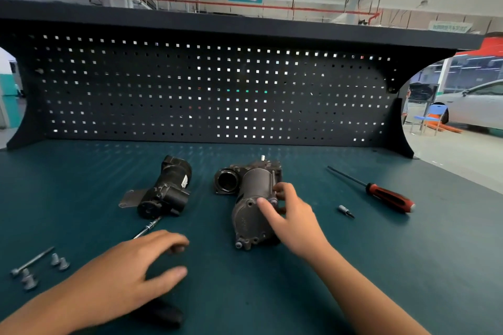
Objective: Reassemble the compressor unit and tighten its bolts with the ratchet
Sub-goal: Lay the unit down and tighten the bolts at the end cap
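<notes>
Green surface (381, 266), grey compressor (253, 215) lying in the middle, black part (166, 193) to its left, left hand (128, 275) spread loose near the compressor, right hand (288, 215) on the compressor pinching a bolt (273, 183), red screwdriver (386, 196) to the right, loose bolts (60, 262) far left.

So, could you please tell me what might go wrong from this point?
The right hand pinches a bolt at the compressor, which lies unsteadied on its side; it might roll or the bolt start crooked. The left hand hovers near the loose bolts; a sweep could scatter them.
</notes>
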`<move>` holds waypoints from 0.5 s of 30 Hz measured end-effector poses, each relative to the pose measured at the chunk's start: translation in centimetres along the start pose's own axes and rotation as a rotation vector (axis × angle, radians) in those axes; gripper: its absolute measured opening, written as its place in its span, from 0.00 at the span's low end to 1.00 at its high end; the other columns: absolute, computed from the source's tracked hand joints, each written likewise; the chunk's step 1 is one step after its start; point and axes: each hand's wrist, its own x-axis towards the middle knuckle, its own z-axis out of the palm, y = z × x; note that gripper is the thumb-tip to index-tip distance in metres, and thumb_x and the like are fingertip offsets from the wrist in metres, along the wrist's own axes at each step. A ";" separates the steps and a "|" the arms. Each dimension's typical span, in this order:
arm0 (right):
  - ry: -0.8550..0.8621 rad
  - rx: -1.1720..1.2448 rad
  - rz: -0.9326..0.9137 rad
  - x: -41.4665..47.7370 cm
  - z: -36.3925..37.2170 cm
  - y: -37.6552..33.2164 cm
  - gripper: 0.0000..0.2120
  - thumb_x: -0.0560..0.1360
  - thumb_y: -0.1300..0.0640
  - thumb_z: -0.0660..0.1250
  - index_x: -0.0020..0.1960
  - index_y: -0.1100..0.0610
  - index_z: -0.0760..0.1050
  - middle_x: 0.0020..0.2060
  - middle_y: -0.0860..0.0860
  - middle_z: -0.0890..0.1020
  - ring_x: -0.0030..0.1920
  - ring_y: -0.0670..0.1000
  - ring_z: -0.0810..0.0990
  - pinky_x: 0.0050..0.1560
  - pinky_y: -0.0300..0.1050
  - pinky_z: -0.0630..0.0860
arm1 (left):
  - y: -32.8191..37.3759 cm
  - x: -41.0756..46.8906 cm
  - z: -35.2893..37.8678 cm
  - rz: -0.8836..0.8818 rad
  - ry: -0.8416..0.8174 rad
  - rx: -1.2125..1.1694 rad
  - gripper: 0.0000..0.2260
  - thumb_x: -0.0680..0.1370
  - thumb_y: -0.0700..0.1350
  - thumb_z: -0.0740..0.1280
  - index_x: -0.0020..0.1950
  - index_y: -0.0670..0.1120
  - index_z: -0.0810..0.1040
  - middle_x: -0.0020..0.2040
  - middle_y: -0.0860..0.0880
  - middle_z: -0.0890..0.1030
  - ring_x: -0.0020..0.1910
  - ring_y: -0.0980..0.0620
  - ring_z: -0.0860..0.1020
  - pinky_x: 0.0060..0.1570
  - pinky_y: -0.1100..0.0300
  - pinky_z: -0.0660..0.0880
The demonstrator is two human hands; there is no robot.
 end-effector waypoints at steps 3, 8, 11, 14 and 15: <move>-0.040 0.082 0.071 -0.2 0.5 0.6 0.24 0.74 0.38 0.59 0.67 0.45 0.63 0.46 0.43 0.72 0.53 0.51 0.75 0.48 0.43 0.68 | 1.3 3.3 2.1 -0.121 -0.105 0.007 0.31 0.72 0.68 0.59 0.72 0.60 0.57 0.68 0.68 0.64 0.67 0.70 0.62 0.65 0.71 0.59; -0.019 0.191 0.158 -0.5 1.5 1.3 0.29 0.73 0.34 0.57 0.69 0.47 0.65 0.55 0.49 0.78 0.62 0.52 0.73 0.56 0.42 0.67 | 3.9 8.3 4.9 -0.182 -0.154 0.087 0.33 0.71 0.66 0.63 0.71 0.52 0.59 0.67 0.52 0.71 0.66 0.52 0.69 0.63 0.55 0.67; 0.008 0.166 0.136 -0.5 1.8 1.3 0.29 0.73 0.34 0.56 0.67 0.49 0.68 0.50 0.48 0.79 0.60 0.53 0.73 0.56 0.45 0.69 | 4.5 9.2 5.4 -0.178 -0.081 0.147 0.23 0.74 0.63 0.63 0.63 0.51 0.66 0.61 0.52 0.76 0.61 0.51 0.73 0.57 0.55 0.69; 0.019 0.168 0.124 -0.3 1.9 1.0 0.25 0.73 0.35 0.55 0.63 0.48 0.71 0.49 0.48 0.81 0.56 0.53 0.75 0.57 0.49 0.70 | 4.2 9.3 5.6 -0.179 0.001 0.109 0.20 0.75 0.62 0.62 0.61 0.52 0.68 0.60 0.52 0.77 0.59 0.50 0.75 0.52 0.58 0.68; 0.039 0.185 0.122 -0.3 1.9 0.9 0.23 0.74 0.35 0.56 0.61 0.48 0.72 0.46 0.47 0.81 0.55 0.52 0.75 0.54 0.47 0.69 | 4.1 9.3 5.6 -0.182 0.016 0.056 0.20 0.75 0.61 0.63 0.62 0.52 0.68 0.60 0.53 0.78 0.59 0.51 0.75 0.52 0.59 0.70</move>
